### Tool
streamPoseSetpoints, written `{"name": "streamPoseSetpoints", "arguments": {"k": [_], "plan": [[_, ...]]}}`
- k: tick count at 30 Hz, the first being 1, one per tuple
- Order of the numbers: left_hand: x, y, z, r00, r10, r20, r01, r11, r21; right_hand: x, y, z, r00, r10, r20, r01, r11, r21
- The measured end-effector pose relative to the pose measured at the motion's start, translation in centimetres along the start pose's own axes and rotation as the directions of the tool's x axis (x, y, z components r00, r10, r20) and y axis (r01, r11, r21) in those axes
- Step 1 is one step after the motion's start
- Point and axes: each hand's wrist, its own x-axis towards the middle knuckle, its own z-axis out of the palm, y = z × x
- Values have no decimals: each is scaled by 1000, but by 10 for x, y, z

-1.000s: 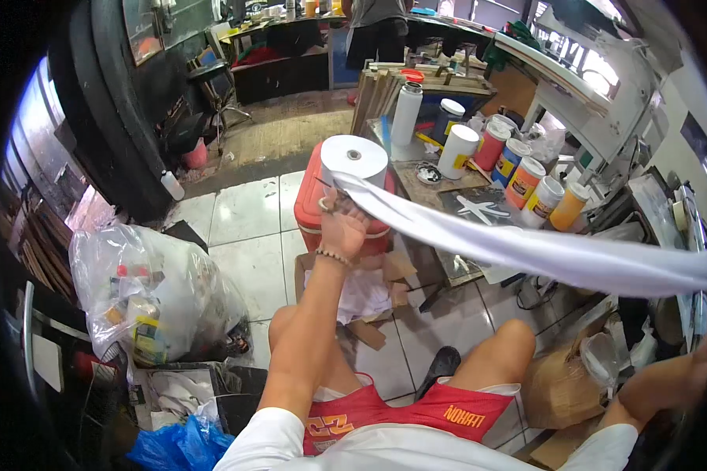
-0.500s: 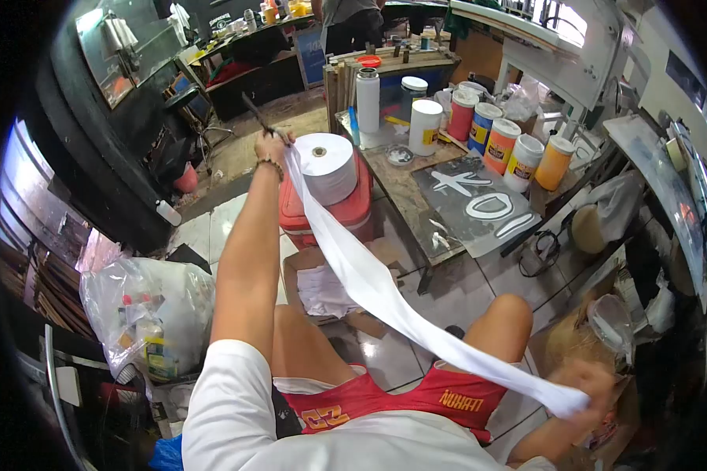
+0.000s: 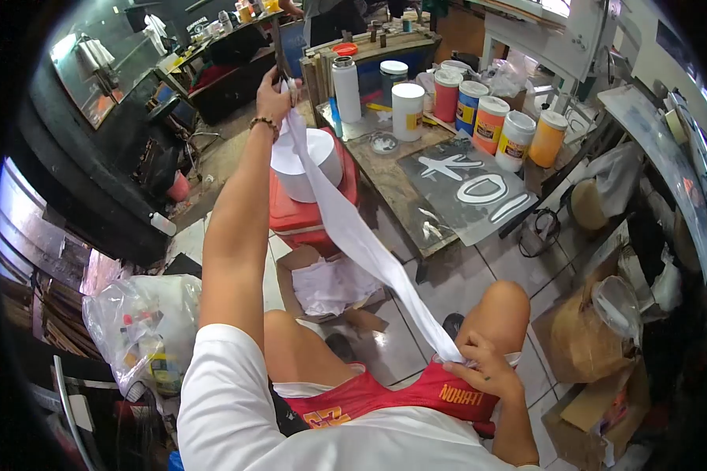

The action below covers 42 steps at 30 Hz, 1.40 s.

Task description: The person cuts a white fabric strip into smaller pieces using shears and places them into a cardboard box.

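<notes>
A long white cloth strip [image 3: 353, 235] stretches diagonally between my two hands. My left hand [image 3: 276, 102], arm extended forward, is closed on its far end, and dark scissors [image 3: 280, 56] point upward from the same grip. Just below that hand, a big white roll [image 3: 310, 169] lies flat on a red cooler box [image 3: 294, 216]. My right hand [image 3: 485, 367] is near my right thigh, pinching the near end of the strip with its fingers. An open cardboard box [image 3: 291, 275] of crumpled white cloth [image 3: 334, 286] sits on the floor beneath the strip.
Several paint jars [image 3: 491, 125] and a white bottle [image 3: 346, 90] stand on the wooden bench [image 3: 369, 161] beside a dark lettered sheet [image 3: 467, 184]. A clear plastic bag [image 3: 145, 330] is at left. Another person [image 3: 334, 20] stands at the back. Cardboard boxes [image 3: 593, 416] lie at right.
My right hand has come in from the far right to near my thigh with the strip's end. My left hand has risen slightly, and the scissors now point more upright.
</notes>
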Motion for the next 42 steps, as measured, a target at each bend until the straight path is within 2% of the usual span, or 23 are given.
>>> {"name": "streamPoseSetpoints", "arguments": {"k": [2,6,9,10,12,13,14,15,16,17,18,19,20,23,24,25,28,30,32,34,38,40,42], "plan": [[-4,26,11,990,135,42,-110,919,-378,1,3,-3,999,-41,-34,41,999,-2],[-39,88,4,954,261,150,-182,897,-402,-2,17,-10,988,88,-130,-83,996,38],[-85,142,-16,929,325,177,-209,856,-473,0,39,-14,910,230,-345,-119,942,315],[-102,159,-23,927,331,175,-211,848,-486,8,35,-17,912,229,-339,-118,941,317],[-140,185,-34,923,334,194,-186,824,-534,37,13,-30,871,-50,-490,152,974,170],[-163,196,-34,945,279,172,-138,815,-563,49,-2,-43,901,-144,-408,159,987,4],[-186,203,-32,963,225,149,-95,799,-594,61,-23,-44,942,-31,-336,117,964,239],[-208,209,-26,952,274,139,-158,824,-544,75,-44,-37,970,60,-237,56,889,453],[-231,211,-19,938,321,130,-220,842,-493,96,-44,-19,940,-166,-297,294,834,467],[-253,203,-15,900,409,150,-382,906,-182,113,-61,-7,922,-245,-300,370,789,491],[-274,194,-11,854,480,201,-511,847,148,128,-74,6,899,-343,-273,436,769,468],[-292,197,0,954,270,130,-218,922,-321,137,-85,22,868,-407,-284,496,707,504],[-308,199,13,984,34,176,104,692,-714,141,-94,36,863,-416,-288,506,701,503],[-343,191,26,995,-61,78,95,794,-600,127,-101,62,905,-353,-238,426,764,486],[-346,182,24,995,-67,76,99,792,-602,119,-99,66,947,-298,-120,315,786,532],[-347,169,19,993,-99,61,114,731,-672,111,-98,70,970,-242,2,199,802,563],[-340,142,-2,955,-278,103,223,443,-868,88,-79,67,927,-375,13,321,809,493],[-325,103,-21,887,-426,178,282,195,-939,51,-82,35,932,-347,103,269,856,442],[-307,45,-40,860,-497,112,209,144,-967,22,-50,20,926,-299,231,126,822,556],[-291,4,-62,845,-519,127,182,56,-982,-3,-38,-10,936,-284,207,105,788,607],[-247,-95,-112,776,-628,-56,151,271,-951,-65,11,-38,986,-5,168,-102,777,622],[-206,-147,-147,747,-663,51,205,156,-966,-77,19,-44,980,81,184,-184,730,658],[-154,-171,-159,692,-722,1,103,97,-990,-81,23,-46,970,128,207,-240,646,725]]}}
